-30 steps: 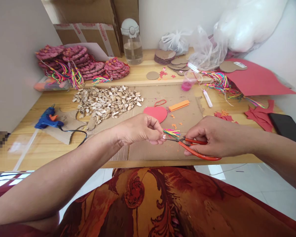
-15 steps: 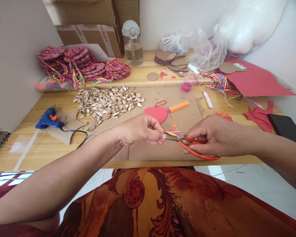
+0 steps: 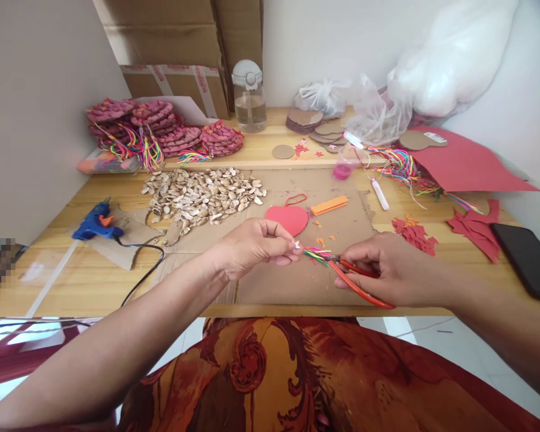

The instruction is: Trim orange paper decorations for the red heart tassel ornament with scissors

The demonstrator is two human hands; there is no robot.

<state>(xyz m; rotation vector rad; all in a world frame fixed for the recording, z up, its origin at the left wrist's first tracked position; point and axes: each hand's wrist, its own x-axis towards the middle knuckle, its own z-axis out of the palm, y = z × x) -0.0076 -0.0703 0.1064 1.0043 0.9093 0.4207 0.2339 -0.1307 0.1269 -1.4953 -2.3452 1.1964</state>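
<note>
My left hand [image 3: 267, 246] pinches a small pale star-shaped piece [image 3: 297, 245] between thumb and finger, above the brown cardboard sheet [image 3: 274, 282] near the middle of the front edge of the light wooden counter [image 3: 436, 297]. My right hand [image 3: 382, 264] is closed around the orange-red looped handles of a pair of dark-bladed scissors [image 3: 364, 290], the blades directed at my left hand; how far they are parted I cannot tell. A small bundle of multicoloured threads [image 3: 317, 253] shows between my two hands, beside the blades, and whether the blades touch it I cannot tell. Just beyond my left fingers, a flat red paper heart [image 3: 292, 219] lies on the cardboard, with a thin red cord loop [image 3: 296, 200] at its top and a folded orange paper strip [image 3: 329, 205] to its right. A heap of pale brown peanut shells [image 3: 207, 198] spreads left of the heart, and a blue glue gun [image 3: 94, 223] lies towards the counter's left edge. A black rectangular phone [image 3: 528, 261] lies by the right edge, near some dark red paper strips [image 3: 477, 228].
</note>
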